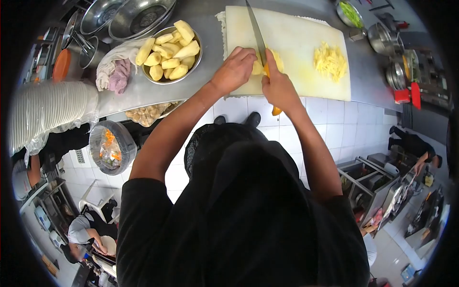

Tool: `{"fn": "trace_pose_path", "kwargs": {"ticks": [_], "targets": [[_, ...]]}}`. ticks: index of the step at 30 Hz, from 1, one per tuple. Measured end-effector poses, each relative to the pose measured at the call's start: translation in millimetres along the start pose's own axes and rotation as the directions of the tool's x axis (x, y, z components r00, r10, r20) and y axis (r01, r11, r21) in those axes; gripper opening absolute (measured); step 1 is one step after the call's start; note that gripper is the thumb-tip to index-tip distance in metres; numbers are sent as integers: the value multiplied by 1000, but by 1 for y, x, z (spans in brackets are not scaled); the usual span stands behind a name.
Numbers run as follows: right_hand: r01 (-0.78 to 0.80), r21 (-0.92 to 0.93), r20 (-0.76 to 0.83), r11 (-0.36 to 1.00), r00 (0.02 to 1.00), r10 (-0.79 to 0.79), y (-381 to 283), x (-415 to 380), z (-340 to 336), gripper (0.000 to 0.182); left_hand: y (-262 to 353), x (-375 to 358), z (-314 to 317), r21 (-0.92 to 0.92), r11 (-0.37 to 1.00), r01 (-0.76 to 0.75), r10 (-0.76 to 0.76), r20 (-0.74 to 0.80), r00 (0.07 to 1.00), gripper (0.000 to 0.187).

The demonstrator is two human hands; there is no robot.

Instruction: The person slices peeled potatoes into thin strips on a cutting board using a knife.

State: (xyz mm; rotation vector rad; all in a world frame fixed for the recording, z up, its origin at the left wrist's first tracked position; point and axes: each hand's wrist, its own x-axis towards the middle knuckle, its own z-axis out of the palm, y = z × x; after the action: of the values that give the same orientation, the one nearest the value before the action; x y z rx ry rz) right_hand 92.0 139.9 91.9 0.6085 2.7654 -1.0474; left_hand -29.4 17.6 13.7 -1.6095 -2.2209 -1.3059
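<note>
A long knife (257, 32) with an orange handle is in my right hand (279, 86), its blade pointing away from me over the white cutting board (296, 28). My left hand (235, 68) is closed, fingers bent down on pale yellow potato (258, 67) just left of the blade. More cut potato (276, 60) lies to the right of the knife, partly hidden by my right hand. A pile of thin potato strips (331, 61) rests on the board's right side. Left of the board, a metal bowl (200, 53) holds several peeled potatoes (179, 71).
Crumpled cloths (117, 67), metal bowls (103, 16) and wrapped stacked containers (52, 112) are at the left. A waste bin (126, 148) stands below the counter. At the right are pots (381, 38) and a bowl of greens (350, 14). Other people work at both sides.
</note>
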Motion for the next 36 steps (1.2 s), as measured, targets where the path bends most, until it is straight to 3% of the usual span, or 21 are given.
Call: {"fn": "trace_pose_path", "kwargs": {"ticks": [4,7,10,17,20,26,30,33,36], "targets": [[-87,18,107,996,991,84,-17,-18,-22,76,0,1,-3,-7,1000,18,-18,-3,1000,21],[3,-38,43,999,999,-2,-25,-55,-22,76,0,-1,-3,-18,1000,17,-17,-2,1000,21],[-157,-16,101,987,982,158,-25,-57,-8,77,-3,1,-1,-15,1000,11,-11,-1,1000,21],[15,21,-15,1000,1000,-15,12,13,4,76,-4,1,0,15,1000,3,-3,20,1000,21],[-85,50,93,995,992,81,-11,-5,-21,76,0,1,-2,-3,999,32,-32,2,999,20],[-48,-41,17,998,999,49,-19,-58,-6,77,1,2,-3,-25,999,42,-42,4,999,18],[15,4,-19,1000,1000,-15,1,-14,8,80,-5,0,0,-3,1000,11,-11,-23,1000,17],[-39,63,60,997,998,35,7,20,-7,80,-3,3,1,-1,1000,14,-14,-10,1000,18],[-225,161,228,961,956,186,-33,0,-42,81,1,2,-3,-8,999,31,-31,-12,999,18]]}}
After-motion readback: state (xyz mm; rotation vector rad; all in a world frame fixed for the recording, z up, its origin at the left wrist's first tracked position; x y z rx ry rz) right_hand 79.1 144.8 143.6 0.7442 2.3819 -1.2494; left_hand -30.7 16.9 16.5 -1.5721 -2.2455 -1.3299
